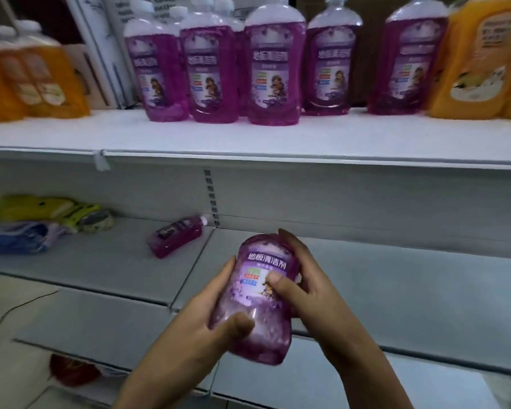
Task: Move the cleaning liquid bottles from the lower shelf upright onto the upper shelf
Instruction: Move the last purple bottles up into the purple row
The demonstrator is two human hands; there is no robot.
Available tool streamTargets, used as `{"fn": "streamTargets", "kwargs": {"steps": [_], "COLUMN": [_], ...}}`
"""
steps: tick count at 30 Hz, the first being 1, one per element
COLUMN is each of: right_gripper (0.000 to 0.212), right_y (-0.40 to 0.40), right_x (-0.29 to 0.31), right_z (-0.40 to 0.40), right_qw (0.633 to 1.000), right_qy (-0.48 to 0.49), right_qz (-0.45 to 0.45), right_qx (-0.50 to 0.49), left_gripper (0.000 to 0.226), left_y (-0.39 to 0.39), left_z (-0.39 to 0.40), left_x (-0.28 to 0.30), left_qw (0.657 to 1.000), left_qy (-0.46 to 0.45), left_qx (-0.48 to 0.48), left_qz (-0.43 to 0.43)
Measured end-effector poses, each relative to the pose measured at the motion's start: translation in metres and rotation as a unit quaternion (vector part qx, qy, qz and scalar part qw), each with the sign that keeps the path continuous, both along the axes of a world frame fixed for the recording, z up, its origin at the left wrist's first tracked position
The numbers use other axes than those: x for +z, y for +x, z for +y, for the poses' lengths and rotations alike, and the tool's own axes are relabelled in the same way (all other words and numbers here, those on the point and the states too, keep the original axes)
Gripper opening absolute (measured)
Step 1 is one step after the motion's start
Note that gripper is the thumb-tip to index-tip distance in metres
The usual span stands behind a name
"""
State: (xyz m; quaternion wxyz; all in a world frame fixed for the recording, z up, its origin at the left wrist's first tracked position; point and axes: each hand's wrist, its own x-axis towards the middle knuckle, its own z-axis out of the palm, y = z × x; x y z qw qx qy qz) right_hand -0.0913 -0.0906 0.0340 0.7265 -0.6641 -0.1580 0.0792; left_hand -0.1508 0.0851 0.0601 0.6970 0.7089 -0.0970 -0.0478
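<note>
I hold a purple cleaning liquid bottle [258, 293] in front of the lower shelf [396, 278], its label facing me. My left hand [210, 317] grips its lower left side, thumb across the front. My right hand [301, 278] grips its right side, thumb on the label. A second purple bottle [176, 236] lies on its side on the lower shelf, cap pointing to the back. On the upper shelf [248, 140] several purple bottles [273, 63] stand upright in a row.
Orange bottles stand at the upper shelf's left [33, 81] and right [481, 60] ends. Green and blue packets [45, 222] lie on the lower shelf's left. A red object [71, 369] lies on a shelf below. A gap shows between the purple bottles on the right.
</note>
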Motion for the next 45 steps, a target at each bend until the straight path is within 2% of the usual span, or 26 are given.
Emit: {"fn": "streamTargets", "kwargs": {"steps": [4,7,13,17,23,28,32,36,39,42,45], "right_gripper": [0.081,0.086,0.094,0.088,0.094,0.090,0.092,0.096,0.097,0.095,0.096], "right_y": [-0.004,-0.007,-0.002,0.003,0.013,0.023,0.040,0.061,0.080,0.100,0.119], "right_x": [0.023,0.049,0.107,0.147,0.198,0.220,0.219,0.212,0.215,0.220,0.223], "right_z": [0.036,0.054,0.056,0.031,-0.026,-0.067,-0.092,-0.096,-0.089,-0.081,-0.074], "right_qw": [0.989,0.977,0.955,0.942,0.919,0.881,0.875,0.803,0.795,0.790,0.789], "right_qy": [-0.030,-0.030,-0.048,-0.037,-0.051,-0.110,-0.169,-0.299,-0.333,-0.366,-0.391], "right_qz": [-0.106,-0.150,-0.257,-0.309,-0.389,-0.453,-0.433,-0.470,-0.464,-0.441,-0.418], "right_qx": [0.093,0.151,0.138,0.124,0.033,-0.077,-0.131,-0.210,-0.204,-0.217,-0.223], "left_gripper": [0.089,0.088,0.086,0.085,0.108,0.108,0.112,0.113,0.096,0.077,0.064], "left_y": [-0.030,-0.046,-0.041,-0.020,0.041,0.085,0.106,0.122,0.129,0.128,0.120], "left_z": [0.032,0.046,0.033,0.014,-0.020,-0.061,-0.091,-0.104,-0.107,-0.106,-0.100], "left_x": [0.009,0.016,0.038,0.068,0.125,0.156,0.157,0.150,0.149,0.144,0.141], "left_qw": [0.993,0.983,0.947,0.929,0.913,0.894,0.909,0.916,0.908,0.878,0.882], "left_qy": [0.015,0.004,-0.003,-0.009,0.058,0.148,0.176,0.210,0.246,0.288,0.253], "left_qx": [0.097,0.144,0.224,0.188,0.053,0.009,0.000,0.048,0.110,0.152,0.144], "left_qz": [-0.064,-0.110,-0.232,-0.318,-0.399,-0.422,-0.377,-0.338,-0.323,-0.352,-0.371]}}
